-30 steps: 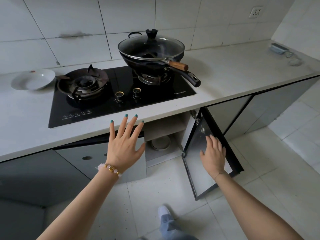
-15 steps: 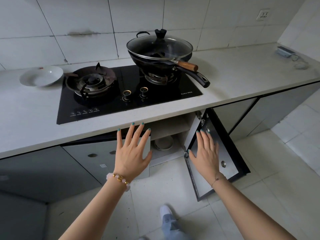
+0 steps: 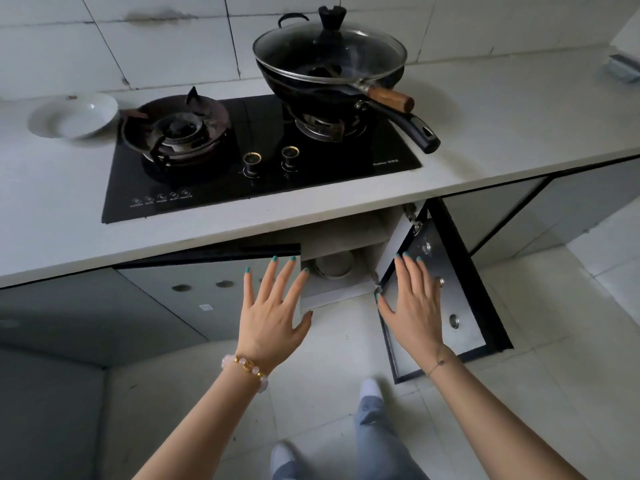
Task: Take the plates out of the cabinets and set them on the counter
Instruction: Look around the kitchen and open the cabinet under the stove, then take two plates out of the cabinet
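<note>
While both hands hover empty before the open cabinet, the head view shows several ways this could go wrong. The left hand [image 3: 273, 317] is spread flat, fingers straight and apart, holding nothing. It lies over the edge of the left door [image 3: 207, 292], and I cannot tell whether it touches it. The right hand [image 3: 412, 303] is likewise flat and empty, in front of the inner face of the right door [image 3: 460, 306], which stands swung wide.

Between them, deep on the cabinet's lower level, sits a pale stack of dishes [image 3: 334, 265], dim and partly tucked under the shelf [image 3: 343, 233]; how many plates it holds cannot be told. One white plate [image 3: 74, 116] already rests on the table [image 3: 519, 116], left of the stove [image 3: 259, 161].

The left door looks only ajar, so the gap is narrow, and a stack drawn out could clip that door's edge or the shelf above. Glazed plates lifted from so low may slide against each other if the grip is uneven. Right above the opening, the wok handle [image 3: 412, 128] juts towards the table's front edge, so a rising forearm or plate could catch it and jolt the wok [image 3: 329, 60] and its glass lid. The wide right door sits close to the person's leg, and a careless step could knock it.
</note>
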### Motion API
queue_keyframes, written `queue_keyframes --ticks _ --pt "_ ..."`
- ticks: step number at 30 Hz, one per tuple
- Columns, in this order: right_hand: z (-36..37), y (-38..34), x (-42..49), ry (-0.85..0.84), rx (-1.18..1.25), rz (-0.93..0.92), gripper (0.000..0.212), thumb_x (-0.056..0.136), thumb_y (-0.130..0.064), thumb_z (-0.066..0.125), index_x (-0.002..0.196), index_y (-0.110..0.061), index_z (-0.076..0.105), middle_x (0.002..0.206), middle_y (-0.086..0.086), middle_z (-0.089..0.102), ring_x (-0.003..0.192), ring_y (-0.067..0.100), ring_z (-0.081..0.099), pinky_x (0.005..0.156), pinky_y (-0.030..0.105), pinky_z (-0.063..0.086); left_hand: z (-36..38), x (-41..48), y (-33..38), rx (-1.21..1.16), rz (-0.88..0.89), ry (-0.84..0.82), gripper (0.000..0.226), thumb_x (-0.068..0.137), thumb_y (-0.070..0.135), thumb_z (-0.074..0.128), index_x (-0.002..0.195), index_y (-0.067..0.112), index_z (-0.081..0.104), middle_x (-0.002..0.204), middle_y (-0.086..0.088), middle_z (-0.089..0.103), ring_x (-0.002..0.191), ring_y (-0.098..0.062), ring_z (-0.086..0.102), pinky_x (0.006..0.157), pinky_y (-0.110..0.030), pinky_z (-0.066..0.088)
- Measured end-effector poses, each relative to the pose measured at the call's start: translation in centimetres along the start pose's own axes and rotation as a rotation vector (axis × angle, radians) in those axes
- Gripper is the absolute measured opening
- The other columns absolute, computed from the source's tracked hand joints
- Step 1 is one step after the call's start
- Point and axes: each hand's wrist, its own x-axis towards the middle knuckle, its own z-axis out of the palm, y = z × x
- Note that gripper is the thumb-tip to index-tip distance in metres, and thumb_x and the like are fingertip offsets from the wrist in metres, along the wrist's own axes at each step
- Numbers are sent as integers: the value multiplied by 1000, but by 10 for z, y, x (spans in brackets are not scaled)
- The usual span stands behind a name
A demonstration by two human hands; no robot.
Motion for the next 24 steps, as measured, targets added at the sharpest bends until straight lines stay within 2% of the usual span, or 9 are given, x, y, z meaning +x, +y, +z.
queue_keyframes --ticks 3,7,14,19,24 --pt "12 13 18 -52 23 -29 71 83 -33 62 143 -7 34 148 11 37 138 31 30 108 55 30 12 18 8 12 -43 -17 67 82 48 59 139 18 43 147 -11 38 139 -35 25 108 -59 6" --pt "34 34 48 -157 31 -73 72 86 -36 58 146 -10 27 152 8 29 141 28 24 113 52 22 30 46 29 -21 -129 -18 67 79 46 64 137 16 45 146 -12 40 137 -36 29 108 -63 16" --pt "82 56 89 -264 44 -159 73 85 -36 59 146 -12 28 152 7 31 141 27 24 113 51 23 74 73 65 -68 -260 -37 68 74 42 71 132 13 52 139 -13 49 131 -38 39 102 -65 24" --pt "134 66 101 -290 58 -139 71 86 -35 58 146 -11 28 152 7 31 142 27 24 114 49 22 119 85 74 -93 -297 -73 67 73 45 70 131 15 53 138 -11 50 129 -36 42 101 -64 28" --pt "199 76 102 -317 25 -111 70 90 -39 51 148 -15 20 155 3 23 144 24 17 114 44 18 178 96 69 -126 -268 -36 63 72 47 67 127 16 57 134 -10 54 126 -36 46 98 -63 30"
